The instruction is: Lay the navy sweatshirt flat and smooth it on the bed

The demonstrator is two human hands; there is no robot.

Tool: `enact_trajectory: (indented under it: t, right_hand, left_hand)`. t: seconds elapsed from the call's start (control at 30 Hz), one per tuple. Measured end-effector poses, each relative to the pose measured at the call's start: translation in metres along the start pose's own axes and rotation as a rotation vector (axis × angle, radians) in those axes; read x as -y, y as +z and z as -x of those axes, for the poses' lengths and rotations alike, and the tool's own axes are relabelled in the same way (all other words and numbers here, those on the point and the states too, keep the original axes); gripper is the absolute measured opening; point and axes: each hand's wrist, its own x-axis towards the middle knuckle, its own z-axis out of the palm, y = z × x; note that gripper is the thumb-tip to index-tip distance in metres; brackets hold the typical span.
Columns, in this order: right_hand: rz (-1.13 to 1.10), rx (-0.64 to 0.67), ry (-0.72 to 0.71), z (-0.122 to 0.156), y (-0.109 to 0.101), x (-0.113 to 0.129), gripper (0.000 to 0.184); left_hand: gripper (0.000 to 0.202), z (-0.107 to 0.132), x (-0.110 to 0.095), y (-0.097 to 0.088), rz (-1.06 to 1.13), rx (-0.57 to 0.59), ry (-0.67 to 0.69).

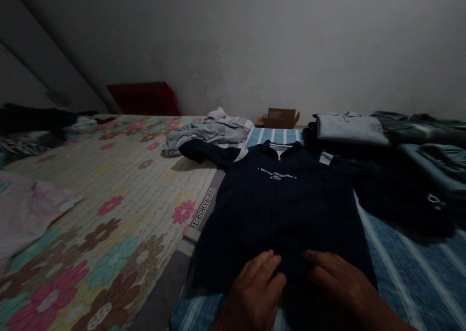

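A dark navy short-sleeved shirt (pixel 280 200) with white chest lettering and a small zip collar lies spread flat, front up, on a blue striped cloth (pixel 411 268). My left hand (pixel 255 292) rests flat on the shirt's lower hem with fingers stretched out. My right hand (pixel 342 285) lies flat beside it on the same hem, fingers also extended. Neither hand holds anything. The two hands sit close together near the bottom edge of the picture.
A floral mat (pixel 109 200) covers the floor to the left. A crumpled grey garment (pixel 207 134) lies beyond the shirt. Folded clothes (pixel 349 127) and dark garments (pixel 407 195) are piled at the right. A small cardboard box (pixel 278 117) and a red cushion (pixel 143 98) stand by the wall.
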Motion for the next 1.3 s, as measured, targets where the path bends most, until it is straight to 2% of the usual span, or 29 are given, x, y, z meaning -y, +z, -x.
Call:
enact_trajectory:
  t: [0.17,0.27,0.37,0.5,0.7,0.77,0.83,0.9,1.0,1.07,1.2,1.3]
  right_hand:
    - [-0.034,-0.014,0.013,-0.003,-0.004,-0.005,0.029]
    - [-0.104,0.012,0.031,-0.005,-0.007,-0.006,0.028]
    - [-0.138,0.039,0.058,-0.008,-0.009,-0.005,0.029]
    - [-0.129,0.012,0.042,-0.009,-0.008,-0.007,0.029]
    - [-0.105,-0.002,0.019,-0.002,-0.001,-0.008,0.033]
    - [-0.094,-0.003,0.018,-0.001,0.001,-0.009,0.034]
    - [-0.09,-0.004,0.012,0.0,0.002,-0.009,0.033]
    - [-0.083,-0.017,-0.003,0.001,0.002,-0.008,0.031]
    - [-0.056,-0.038,-0.004,0.002,0.002,-0.006,0.032]
    - [-0.034,-0.058,0.011,0.003,0.002,-0.005,0.031]
    - [0.05,-0.005,-0.036,0.007,0.001,-0.001,0.03]
    - [0.159,-0.002,-0.09,0.012,0.001,0.002,0.034]
  left_hand:
    - [0.025,0.009,0.006,0.028,-0.053,-0.246,0.03]
    - [0.023,0.012,0.009,0.034,-0.016,-0.251,0.056]
    - [0.023,0.01,0.013,0.032,0.006,-0.251,0.07]
    - [0.021,0.009,0.018,0.031,0.016,-0.241,0.124]
    - [0.017,0.022,0.025,0.041,-0.042,-0.214,0.097]
    - [0.017,0.025,0.026,0.042,-0.051,-0.238,0.107]
    - [0.019,0.023,0.026,0.039,-0.053,-0.3,0.115]
    - [0.022,0.019,0.024,0.032,-0.068,-0.31,0.137]
    - [0.027,0.011,0.023,0.014,-0.126,-0.179,0.102]
    - [0.03,0.009,0.024,0.004,-0.17,-0.107,0.02]
    - [0.032,0.013,0.028,-0.003,-0.206,-0.066,-0.112]
    - [0.031,0.017,0.03,-0.003,-0.19,-0.06,-0.121]
